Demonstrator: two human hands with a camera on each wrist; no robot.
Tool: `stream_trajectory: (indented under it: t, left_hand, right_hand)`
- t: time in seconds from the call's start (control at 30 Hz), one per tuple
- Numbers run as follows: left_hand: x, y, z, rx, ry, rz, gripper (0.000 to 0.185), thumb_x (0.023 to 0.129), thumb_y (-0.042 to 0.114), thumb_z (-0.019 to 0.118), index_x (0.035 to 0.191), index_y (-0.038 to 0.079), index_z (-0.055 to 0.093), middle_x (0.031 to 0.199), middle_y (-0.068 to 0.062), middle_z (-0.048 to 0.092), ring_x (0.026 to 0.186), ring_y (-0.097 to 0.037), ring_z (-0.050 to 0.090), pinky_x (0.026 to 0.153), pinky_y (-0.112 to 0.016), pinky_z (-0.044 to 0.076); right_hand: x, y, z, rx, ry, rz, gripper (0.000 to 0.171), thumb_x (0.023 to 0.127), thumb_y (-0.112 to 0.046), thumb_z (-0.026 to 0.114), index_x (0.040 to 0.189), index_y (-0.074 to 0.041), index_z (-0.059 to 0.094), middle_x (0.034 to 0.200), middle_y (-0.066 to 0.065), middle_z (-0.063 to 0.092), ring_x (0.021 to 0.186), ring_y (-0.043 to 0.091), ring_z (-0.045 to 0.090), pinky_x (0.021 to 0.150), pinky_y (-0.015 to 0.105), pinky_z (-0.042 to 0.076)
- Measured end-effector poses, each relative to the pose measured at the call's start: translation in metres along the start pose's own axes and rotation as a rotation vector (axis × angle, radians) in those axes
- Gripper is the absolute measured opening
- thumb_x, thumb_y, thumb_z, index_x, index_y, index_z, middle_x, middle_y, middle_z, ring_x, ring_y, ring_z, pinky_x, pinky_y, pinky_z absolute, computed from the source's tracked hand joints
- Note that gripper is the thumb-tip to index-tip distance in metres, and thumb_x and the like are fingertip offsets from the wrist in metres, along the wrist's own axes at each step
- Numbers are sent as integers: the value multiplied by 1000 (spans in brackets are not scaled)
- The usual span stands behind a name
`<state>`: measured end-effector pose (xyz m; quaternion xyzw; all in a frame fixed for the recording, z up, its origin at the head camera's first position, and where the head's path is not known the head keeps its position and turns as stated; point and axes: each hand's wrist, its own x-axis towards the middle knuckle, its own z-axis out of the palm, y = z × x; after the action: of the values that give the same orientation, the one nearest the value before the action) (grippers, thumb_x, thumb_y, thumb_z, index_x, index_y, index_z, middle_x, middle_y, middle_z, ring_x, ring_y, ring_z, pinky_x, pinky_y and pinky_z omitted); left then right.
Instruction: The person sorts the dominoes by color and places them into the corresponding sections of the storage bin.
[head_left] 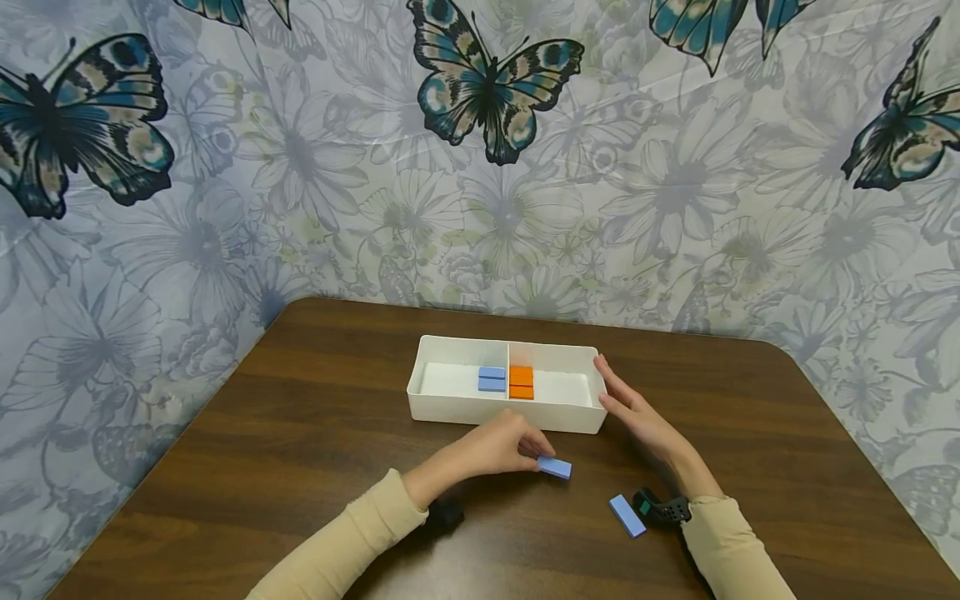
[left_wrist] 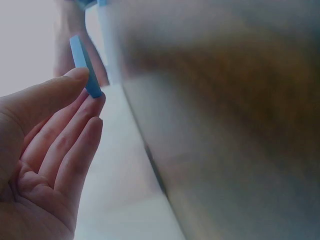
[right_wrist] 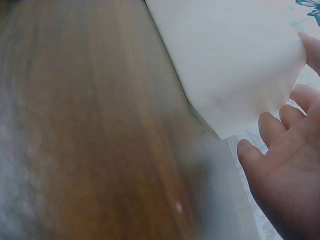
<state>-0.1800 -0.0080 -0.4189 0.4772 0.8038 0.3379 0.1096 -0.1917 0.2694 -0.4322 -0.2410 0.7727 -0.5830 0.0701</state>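
Nearest the counter's front edge, a loose blue block lay flat, just inside the right wrist, long axis angled toward the front right corner. No hand touched it.

Left hand sat a little farther in, near the middle of the counter, thumb and fingertips pinching a second blue block by its near end. That block's long axis ran roughly left to right, its free end pointing right.

Right hand lay relaxed, fingers straight, resting against the right end wall of the white divided tray, grasping nothing.

The tray lay straight beyond the pinched block, long axis parallel to the front edge. Left compartment held stacked blue blocks against the divider; right held orange blocks. The left hand was the nearer one to the blue compartment.
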Motion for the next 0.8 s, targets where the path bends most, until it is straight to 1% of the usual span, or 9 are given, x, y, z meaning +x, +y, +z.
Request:
stream_trajectory:
  t: [0.07,0.17,0.27,0.37,0.47,0.57,0.7,0.8]
  left_hand:
    - [-1,0,-5,-46,17,-19,20,79,1,74,99,3,73,92,3,69,82,2,61,72,-11,46]
    - [-2,-2,-13,-112,51,-29,21,78,-1,74,99,1,72,93,0,70,82,0,62,71,-13,48]
    - [-3,-3,-21,-169,97,-25,21,78,-1,74,99,-1,72,94,-4,70,83,-3,64,72,-16,49]
    - [-4,-4,-30,-198,154,-21,21,78,-1,74,99,-1,72,94,-5,70,84,-7,65,72,-18,50]
    - [-6,-6,-41,-197,207,-30,21,79,-1,73,100,-1,72,94,-6,70,85,-9,66,73,-20,51]
    - [-8,-12,-53,-180,253,-56,21,79,0,73,100,1,72,95,-5,70,86,-11,66,74,-21,51]
    - [-12,-23,-69,-128,318,-101,22,79,0,74,101,1,72,95,-6,70,86,-13,66,74,-22,51]
    - [-16,-33,-79,-85,354,-131,24,78,0,74,102,1,72,95,-6,70,85,-15,66,74,-23,52]
  right_hand:
    - [0,0,0,1,0,-1,58,101,-6,38,151,-8,9,154,11,-10,137,31,-13,100,65,-6]
    - [0,1,0,1,1,1,58,101,-7,38,151,-9,9,154,10,-10,137,30,-13,100,66,-6]
    - [0,3,-1,-3,1,1,58,101,-7,39,151,-8,8,154,11,-10,137,31,-13,99,67,-6]
    - [0,4,-1,-4,4,5,58,101,-7,39,151,-8,8,154,12,-10,137,32,-13,99,66,-6]
    - [-1,4,-1,-6,5,7,58,101,-8,39,151,-8,8,154,11,-10,137,31,-13,100,65,-6]
    - [-1,4,-1,-6,7,7,58,101,-8,39,151,-9,9,154,10,-9,138,29,-12,101,63,-6]
    - [-1,3,-1,0,3,-6,58,101,-6,38,151,-8,9,154,11,-9,137,30,-12,101,63,-6]
    - [-1,2,-1,2,1,-13,58,101,-5,38,151,-8,9,154,12,-9,137,29,-12,101,63,-6]
